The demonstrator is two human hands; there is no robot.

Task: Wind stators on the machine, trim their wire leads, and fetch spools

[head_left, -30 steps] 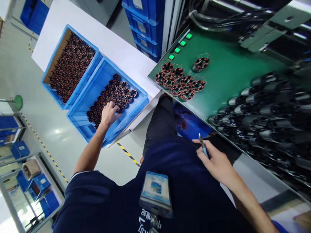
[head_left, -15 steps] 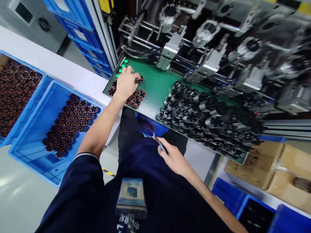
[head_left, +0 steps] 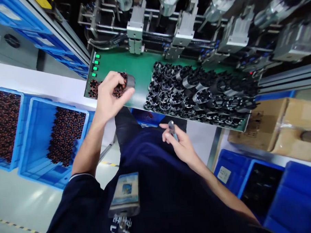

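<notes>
My left hand (head_left: 110, 94) is over the left end of the green work board (head_left: 143, 63), shut on a dark cylindrical stator (head_left: 130, 81) with copper windings. Beneath and beside that hand lie more copper-wound stators (head_left: 94, 89), partly hidden by my fingers. My right hand (head_left: 178, 143) is in front of my body, off the board, shut on a slim pen-like tool (head_left: 172, 130) with a metal end. Rows of black cylindrical parts (head_left: 192, 87) cover the board's right half, well to the right of both hands.
Two blue crates of copper-wound stators (head_left: 53, 134) stand on a white table (head_left: 40, 80) at left. Pneumatic machine units (head_left: 185, 29) line the board's far side. Cardboard boxes (head_left: 259, 125) and blue bins (head_left: 298, 199) sit at lower right.
My view has swung right toward the machine. My left hand has moved from the crate to the board and now grips a stator. My right hand has stayed near my body holding the tool.
</notes>
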